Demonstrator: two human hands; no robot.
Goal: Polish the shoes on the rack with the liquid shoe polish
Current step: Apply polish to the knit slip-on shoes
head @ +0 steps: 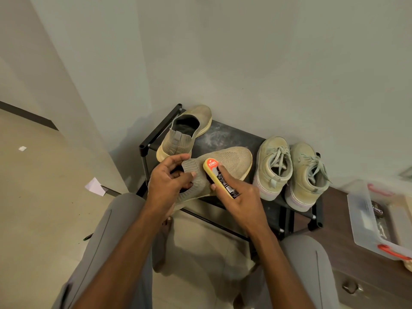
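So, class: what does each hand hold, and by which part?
The left hand grips the knit slip-on shoe by its collar; the right hand holds the polish bottle around its body.

Looked like a home hallway corner: low black shoe rack [153,139] against a plain wall [267,63], tiled floor [44,197], wooden drawer unit [347,264] lower right.

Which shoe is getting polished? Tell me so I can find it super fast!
Find the black shoe rack against the wall. Four tan shoes are on it, and the one being polished is the knit slip-on shoe at the front. It is the only one held by the left hand, with the yellow polish bottle in the right hand.
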